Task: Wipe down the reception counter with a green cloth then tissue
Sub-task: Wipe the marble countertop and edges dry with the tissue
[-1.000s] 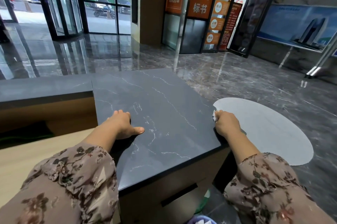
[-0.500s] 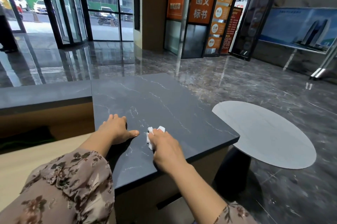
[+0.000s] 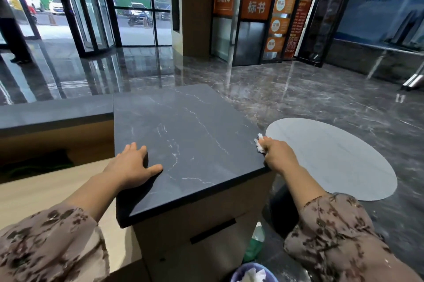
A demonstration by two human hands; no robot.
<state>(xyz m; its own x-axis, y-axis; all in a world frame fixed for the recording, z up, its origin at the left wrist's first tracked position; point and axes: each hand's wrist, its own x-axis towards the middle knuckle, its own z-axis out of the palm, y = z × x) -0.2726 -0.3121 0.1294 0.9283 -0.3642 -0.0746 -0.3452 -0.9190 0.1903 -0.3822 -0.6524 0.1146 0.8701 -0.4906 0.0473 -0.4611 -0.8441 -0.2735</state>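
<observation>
The right hand (image 3: 278, 155) has its grip clamped on a crumpled white tissue (image 3: 260, 144) at the bench's (image 3: 195, 125) right edge, with most of the tissue hidden in the fist. The left hand (image 3: 133, 165) lies flat near the bench's left edge, grip apart.

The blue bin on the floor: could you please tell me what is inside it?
Crumpled white tissues lie in the blue bin. Anything beneath them is covered, and the frame edge cuts off the bin.
</observation>
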